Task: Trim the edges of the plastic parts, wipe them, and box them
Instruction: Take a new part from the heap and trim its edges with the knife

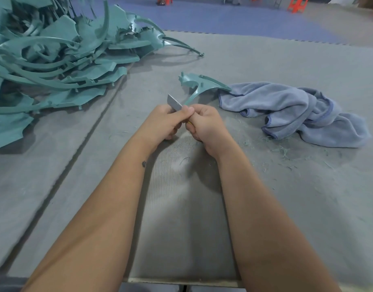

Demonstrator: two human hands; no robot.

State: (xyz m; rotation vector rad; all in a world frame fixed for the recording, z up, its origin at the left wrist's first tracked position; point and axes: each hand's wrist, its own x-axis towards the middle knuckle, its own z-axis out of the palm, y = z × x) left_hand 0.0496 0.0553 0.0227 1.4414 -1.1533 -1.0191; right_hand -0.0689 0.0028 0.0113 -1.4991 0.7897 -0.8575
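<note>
A teal plastic part (pixel 202 84) with a curved stem and small pegs sticks up and away from my hands at the middle of the grey mat. My left hand (pixel 162 122) pinches the lower end of its stem. My right hand (pixel 205 126) grips a utility knife, of which a bit of yellow handle shows. The knife's grey blade (pixel 174 102) points up and to the left, beside the stem. Both hands touch each other. A crumpled blue cloth (pixel 291 112) lies to the right, its edge under the part's tip.
A big pile of untrimmed teal parts (pixel 55 60) fills the left and far left of the grey mat (pixel 181 207). Thin teal shavings (pixel 282 150) are scattered near the cloth. Orange stools (pixel 297 5) stand far off on the blue floor.
</note>
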